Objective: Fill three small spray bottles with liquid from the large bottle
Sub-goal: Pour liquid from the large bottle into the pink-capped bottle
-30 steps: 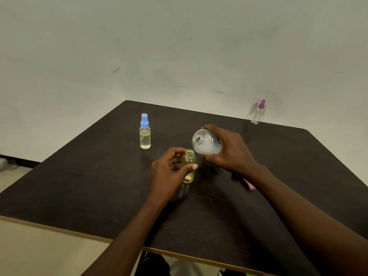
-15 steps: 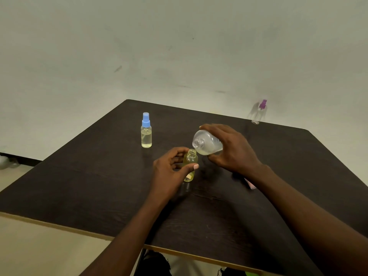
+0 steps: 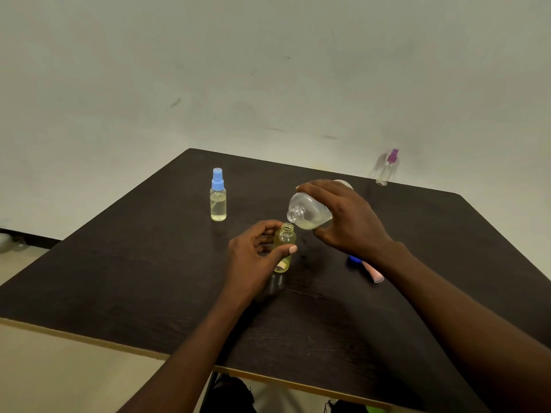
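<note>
The left hand (image 3: 253, 257) grips the open small bottle (image 3: 284, 247) upright on the table (image 3: 149, 278). The right hand (image 3: 348, 219) grasps the large bottle (image 3: 310, 211), tilted just above it (mouths apart).

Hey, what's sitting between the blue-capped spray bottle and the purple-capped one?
In the head view, the right hand gripping the tilted large bottle lies between them, held above the table.

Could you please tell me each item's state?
Small clear spray bottle, blue cap: closed, partly filled.
Small clear spray bottle, purple cap: closed, looks empty.
Small clear uncapped bottle: nearly full, in left hand.
Large clear plastic bottle: uncapped, tilted, in right hand.
Pink and blue spray top: lying loose.
</note>
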Tool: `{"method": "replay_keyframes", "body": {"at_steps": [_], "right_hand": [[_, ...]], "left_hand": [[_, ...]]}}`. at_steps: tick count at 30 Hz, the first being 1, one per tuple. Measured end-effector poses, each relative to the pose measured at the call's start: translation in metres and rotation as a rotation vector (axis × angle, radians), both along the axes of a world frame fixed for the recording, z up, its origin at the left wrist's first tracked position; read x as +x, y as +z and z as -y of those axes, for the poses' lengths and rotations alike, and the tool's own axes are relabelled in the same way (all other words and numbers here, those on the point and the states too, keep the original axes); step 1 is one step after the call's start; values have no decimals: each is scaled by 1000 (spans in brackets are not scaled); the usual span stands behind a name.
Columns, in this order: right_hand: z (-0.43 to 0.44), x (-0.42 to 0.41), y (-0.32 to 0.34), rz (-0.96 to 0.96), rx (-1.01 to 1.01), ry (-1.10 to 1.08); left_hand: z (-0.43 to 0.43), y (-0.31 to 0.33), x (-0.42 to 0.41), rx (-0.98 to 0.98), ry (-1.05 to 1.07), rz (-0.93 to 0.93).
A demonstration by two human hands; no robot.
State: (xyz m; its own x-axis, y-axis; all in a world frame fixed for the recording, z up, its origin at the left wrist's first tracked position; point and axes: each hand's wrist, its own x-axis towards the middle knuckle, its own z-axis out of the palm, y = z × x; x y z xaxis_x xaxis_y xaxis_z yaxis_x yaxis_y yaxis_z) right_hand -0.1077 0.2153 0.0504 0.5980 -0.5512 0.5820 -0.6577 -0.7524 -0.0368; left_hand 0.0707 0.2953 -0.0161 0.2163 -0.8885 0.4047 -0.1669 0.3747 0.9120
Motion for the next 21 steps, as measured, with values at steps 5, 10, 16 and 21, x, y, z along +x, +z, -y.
{"method": "replay_keyframes", "body": {"at_steps": [5, 10, 16, 21], "right_hand": [[-1, -1, 1, -4, -17, 5], [-3, 0, 1, -2, -20, 7], [-2, 1, 4, -15, -49, -2], [-1, -1, 4, -31, -61, -15]], "left_hand": [[-1, 0, 0, 0, -7, 1], [0, 1, -1, 1, 2, -3], [0, 1, 0, 2, -4, 0], [-1, 0, 0, 10, -9, -10]]}}
